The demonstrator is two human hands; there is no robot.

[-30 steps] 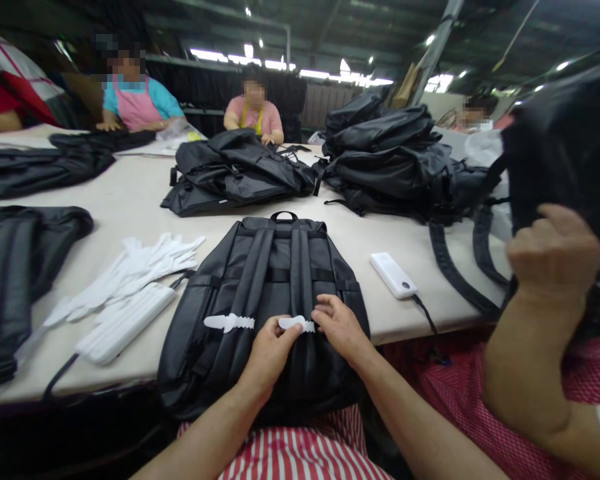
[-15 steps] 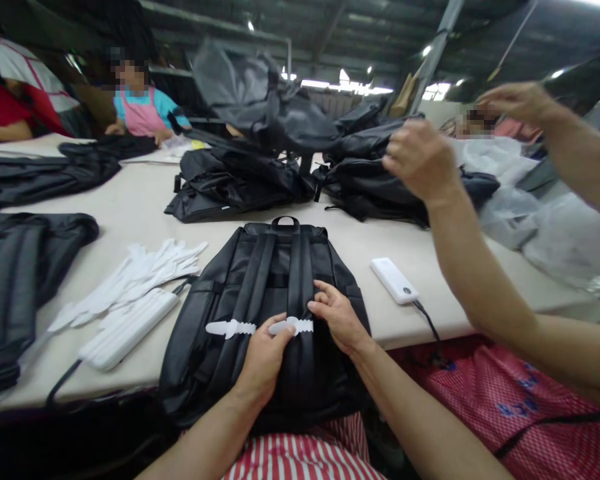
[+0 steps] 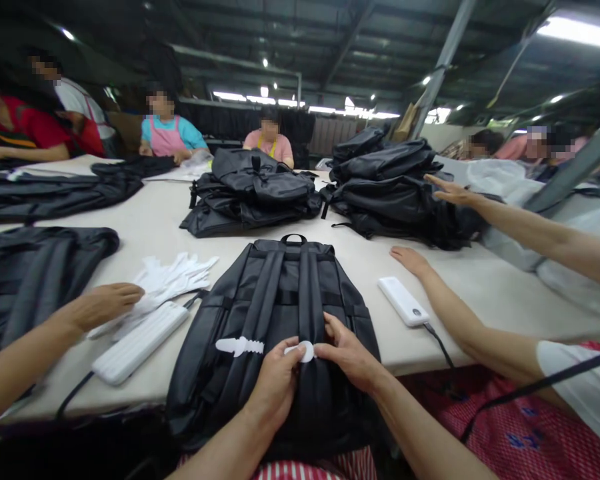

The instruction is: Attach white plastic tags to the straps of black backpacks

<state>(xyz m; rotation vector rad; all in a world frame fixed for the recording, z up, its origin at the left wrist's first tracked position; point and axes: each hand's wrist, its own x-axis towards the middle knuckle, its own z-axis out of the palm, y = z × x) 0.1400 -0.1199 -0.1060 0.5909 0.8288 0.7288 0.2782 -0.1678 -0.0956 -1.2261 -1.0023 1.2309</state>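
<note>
A black backpack [image 3: 280, 300] lies on the table in front of me, its two shoulder straps facing up. Across the right-hand strap [image 3: 314, 293] sits a white notched strip [image 3: 307, 351], mostly covered by my fingers. My left hand [image 3: 276, 377] pinches the strip's left end under the thumb. At its other end my right hand [image 3: 353, 350] closes thumb and fingers around the strap's edge and the strip; the notched end is hidden there. A second white strip [image 3: 239, 345] with a toothed end rests across the left-hand strap, touched by neither hand.
Loose white strips [image 3: 175, 277] and a white power bank [image 3: 140, 343] lie to the left, near a co-worker's hand [image 3: 105, 305]. Another power bank [image 3: 403, 301] is at right, beside another person's arms [image 3: 445, 300]. Bag piles [image 3: 260, 193] stand behind; several people sit beyond.
My right hand has moved down onto the strip's notched end. The co-worker at right has lowered both arms, and the airborne bag now lies on the pile. Another hand has reached in at left.
</note>
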